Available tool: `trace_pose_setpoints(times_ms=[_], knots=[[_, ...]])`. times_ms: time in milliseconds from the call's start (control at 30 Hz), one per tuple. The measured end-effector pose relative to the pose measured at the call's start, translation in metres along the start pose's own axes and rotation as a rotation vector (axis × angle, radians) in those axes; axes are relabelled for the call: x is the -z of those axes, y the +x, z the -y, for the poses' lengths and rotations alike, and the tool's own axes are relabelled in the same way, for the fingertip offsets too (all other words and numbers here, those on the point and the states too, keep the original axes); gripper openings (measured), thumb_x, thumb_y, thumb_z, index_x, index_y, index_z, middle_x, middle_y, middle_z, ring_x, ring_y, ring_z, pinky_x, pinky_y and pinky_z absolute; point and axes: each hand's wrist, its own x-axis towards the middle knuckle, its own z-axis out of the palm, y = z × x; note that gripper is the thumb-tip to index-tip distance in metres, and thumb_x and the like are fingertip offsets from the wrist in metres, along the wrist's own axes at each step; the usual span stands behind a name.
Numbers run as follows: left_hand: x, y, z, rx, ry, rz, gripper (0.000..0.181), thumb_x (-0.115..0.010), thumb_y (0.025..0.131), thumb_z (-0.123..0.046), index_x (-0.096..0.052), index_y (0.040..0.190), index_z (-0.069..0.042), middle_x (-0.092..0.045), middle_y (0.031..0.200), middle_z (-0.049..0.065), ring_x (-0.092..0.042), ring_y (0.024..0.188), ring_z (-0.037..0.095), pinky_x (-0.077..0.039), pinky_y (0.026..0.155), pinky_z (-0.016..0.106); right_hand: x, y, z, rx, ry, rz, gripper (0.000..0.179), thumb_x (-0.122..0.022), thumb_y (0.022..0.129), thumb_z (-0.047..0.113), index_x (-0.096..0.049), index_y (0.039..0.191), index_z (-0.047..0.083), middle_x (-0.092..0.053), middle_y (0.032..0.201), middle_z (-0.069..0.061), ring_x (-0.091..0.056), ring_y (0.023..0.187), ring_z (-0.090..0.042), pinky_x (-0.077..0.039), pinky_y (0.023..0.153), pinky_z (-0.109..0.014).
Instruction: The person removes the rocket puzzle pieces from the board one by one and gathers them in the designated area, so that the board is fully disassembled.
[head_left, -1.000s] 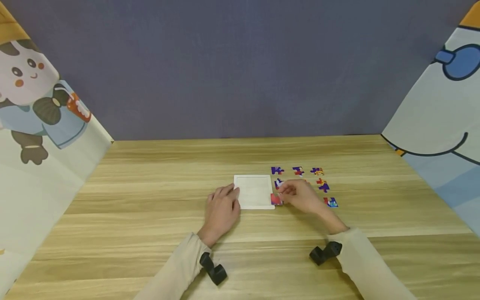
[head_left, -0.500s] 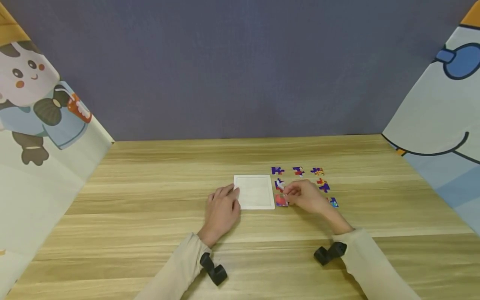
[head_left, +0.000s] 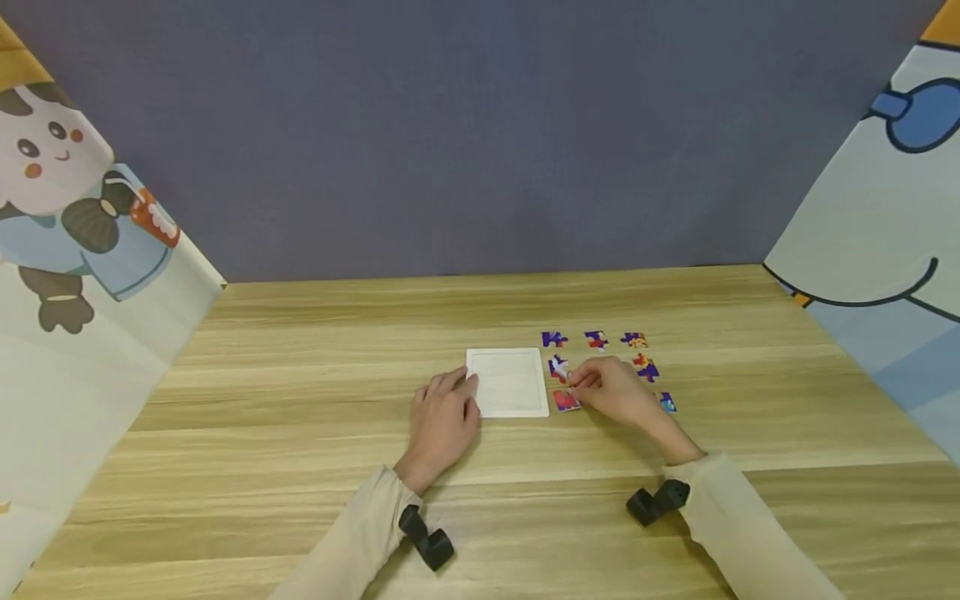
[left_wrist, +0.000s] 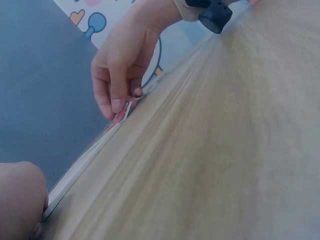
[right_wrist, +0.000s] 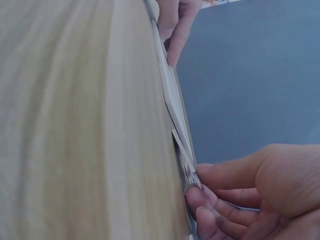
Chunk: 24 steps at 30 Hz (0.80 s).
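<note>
Pinched between the thumb and fingers of my right hand (head_left: 611, 392) is a red jigsaw piece (head_left: 566, 401), just right of the white puzzle frame (head_left: 546, 392). In the right wrist view the jigsaw piece (right_wrist: 183, 150) is tilted, one edge raised off the table. My left hand (head_left: 442, 421) rests on the frame's left edge, fingers extended. Beyond my right fingers lie a purple and white piece (head_left: 558, 367) and a red and purple piece (head_left: 645, 367). A blue piece (head_left: 667, 402) shows partly behind the right hand, which may hide more.
Along the back lie a purple piece (head_left: 554, 339), a purple and red piece (head_left: 596, 340) and an orange and purple piece (head_left: 634, 340). The wooden table (head_left: 315, 350) ends at a dark grey back wall (head_left: 480, 142). Cartoon-printed panels flank both sides.
My right hand has drawn the red jigsaw piece a short way right, off the frame's right edge, and the piece now tilts. The left hand has stayed on the frame.
</note>
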Motion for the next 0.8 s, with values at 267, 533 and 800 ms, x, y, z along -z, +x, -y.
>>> trace_pose_setpoints(times_ms=[267, 533, 800], knots=[[-0.0004, 0.0001, 0.0008, -0.006, 0.012, -0.008, 0.035, -0.051, 0.089, -0.012, -0.066, 0.12, -0.004, -0.059, 0.13, 0.017, -0.053, 0.12, 0.032, -0.041, 0.094, 0.054, -0.0004, 0.0002, 0.0002, -0.005, -0.011, -0.014, 0.009, -0.066, 0.087, 0.01, -0.069, 0.093, 0.004, -0.066, 0.086, -0.009, -0.058, 0.075, -0.016, -0.047, 0.063, -0.027], [-0.0008, 0.0, 0.0006, -0.004, 0.006, -0.005, 0.035, -0.051, 0.089, -0.011, -0.065, 0.12, -0.004, -0.059, 0.13, 0.017, -0.053, 0.12, 0.033, -0.04, 0.095, 0.054, 0.0035, 0.0003, -0.0004, 0.007, 0.004, 0.015, 0.014, -0.07, 0.083, 0.009, -0.068, 0.095, 0.002, -0.064, 0.085, -0.008, -0.058, 0.076, -0.016, -0.047, 0.066, -0.027], [0.0004, -0.0001, -0.0003, 0.001, 0.01, 0.0, 0.036, -0.051, 0.089, -0.012, -0.065, 0.121, -0.004, -0.058, 0.131, 0.017, -0.052, 0.121, 0.032, -0.04, 0.096, 0.054, 0.005, 0.0007, -0.0004, 0.024, -0.005, 0.1, 0.028, -0.078, 0.075, 0.009, -0.067, 0.1, 0.001, -0.062, 0.086, -0.007, -0.055, 0.076, -0.015, -0.046, 0.066, -0.026]])
